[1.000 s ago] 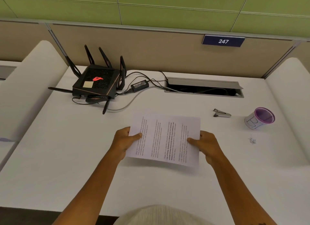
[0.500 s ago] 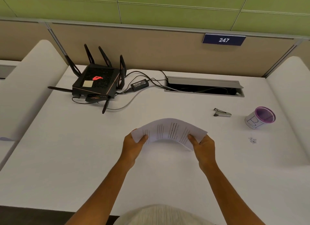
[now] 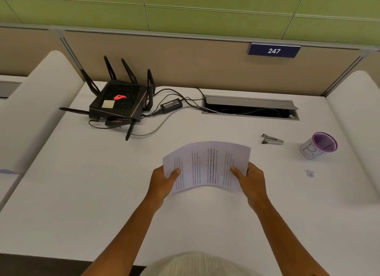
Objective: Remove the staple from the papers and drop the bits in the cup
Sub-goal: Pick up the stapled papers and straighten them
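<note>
The left hand grips the left edge of the papers, thumb on top of the sheet and fingers hidden beneath it. The right hand grips the right edge the same way, thumb lying across the printed face. Between the two hands the papers bow upward in an arch, their text columns running sideways, and they are held above the desk rather than lying on it. The staple itself is too small to make out; which corner it sits in cannot be told.

Beyond the right hand and a little to its right lies the staple remover, flat on the desk and apart from the papers. Further right of that hand stands the cup, white with a purple rim, tilted toward the camera in this wide view. Just right of the right hand, nearer than the cup, a small cluster of bits rests on the desk.

Far beyond the left hand sits a black router with raised antennas, its adapter and cables trailing to a cable tray set in the desk ahead of the papers.
</note>
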